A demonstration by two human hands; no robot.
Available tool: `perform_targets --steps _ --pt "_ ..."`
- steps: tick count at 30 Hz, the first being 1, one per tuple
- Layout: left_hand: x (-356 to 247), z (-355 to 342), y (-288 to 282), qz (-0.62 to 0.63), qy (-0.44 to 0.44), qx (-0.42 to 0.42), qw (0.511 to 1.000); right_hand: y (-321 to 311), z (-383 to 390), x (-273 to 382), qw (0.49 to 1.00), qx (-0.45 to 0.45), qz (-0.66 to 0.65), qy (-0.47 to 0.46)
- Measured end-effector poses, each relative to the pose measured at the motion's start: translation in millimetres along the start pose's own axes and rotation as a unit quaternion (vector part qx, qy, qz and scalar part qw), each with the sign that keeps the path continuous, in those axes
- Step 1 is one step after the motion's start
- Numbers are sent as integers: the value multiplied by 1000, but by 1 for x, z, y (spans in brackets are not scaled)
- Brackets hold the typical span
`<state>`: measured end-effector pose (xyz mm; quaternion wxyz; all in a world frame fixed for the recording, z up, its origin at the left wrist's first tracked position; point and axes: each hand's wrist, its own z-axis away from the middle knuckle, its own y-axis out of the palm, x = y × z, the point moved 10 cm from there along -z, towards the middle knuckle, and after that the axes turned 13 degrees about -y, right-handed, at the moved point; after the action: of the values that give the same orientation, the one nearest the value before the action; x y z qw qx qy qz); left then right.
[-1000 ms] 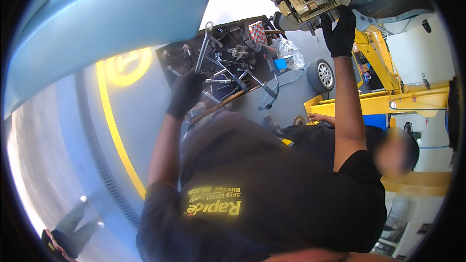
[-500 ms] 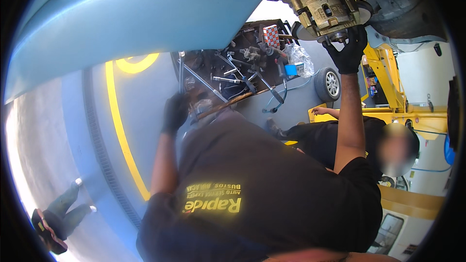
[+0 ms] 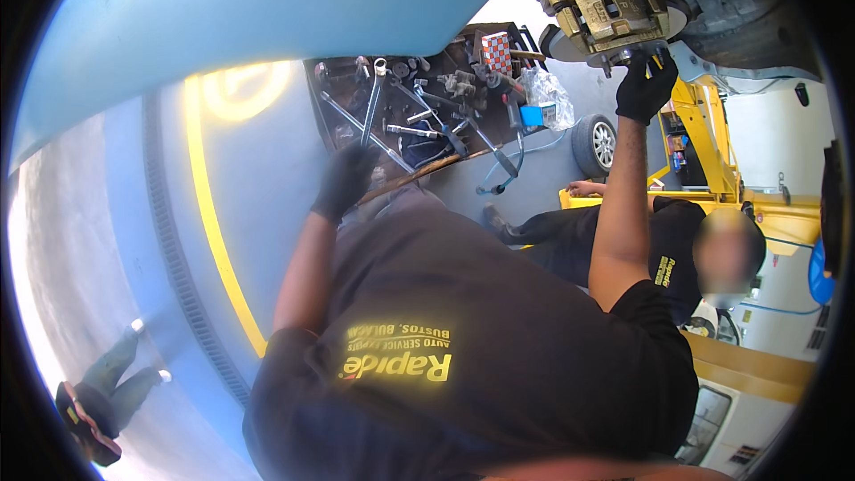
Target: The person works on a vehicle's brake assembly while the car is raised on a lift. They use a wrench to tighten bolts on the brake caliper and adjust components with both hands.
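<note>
While left hand (image 3: pixel 347 180) grips long wrench (image 3: pixel 373 105) firmly, half-curled right hand (image 3: pixel 647 92) touches wheel hub (image 3: pixel 625 55); hold there unclear.

Left hand (image 3: pixel 348 182): black-gloved, is holding a ring-end wrench (image 3: pixel 374 100) over the tool tray (image 3: pixel 436 163)
Right hand (image 3: pixel 645 93): is reaching to the wheel hub (image 3: pixel 625 55)
Brake caliper (image 3: pixel 614 11): is straddling the brake disc (image 3: pixel 565 46)
Checkered box (image 3: pixel 496 52): is sitting in that tray
Alloy wheel (image 3: pixel 603 144): is resting on the floor (image 3: pixel 285 134)
</note>
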<state>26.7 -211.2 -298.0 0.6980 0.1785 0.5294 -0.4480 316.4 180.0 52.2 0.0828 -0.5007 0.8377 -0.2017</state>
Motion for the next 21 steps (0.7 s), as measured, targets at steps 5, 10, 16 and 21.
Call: perform_targets --steps 5,10,16,21 --pt "7 6 1 -12 13 -14 1000 39 51 -59 909 104 -164 369" --pt "9 3 -2 33 38 -36 998 102 126 10 444 169 -623 621" --pt "19 3 -4 45 40 -40 997 17 82 -18 889 67 -245 381" --pt "28 1 -6 48 33 -57 997 -21 3 99 955 74 127 -258"
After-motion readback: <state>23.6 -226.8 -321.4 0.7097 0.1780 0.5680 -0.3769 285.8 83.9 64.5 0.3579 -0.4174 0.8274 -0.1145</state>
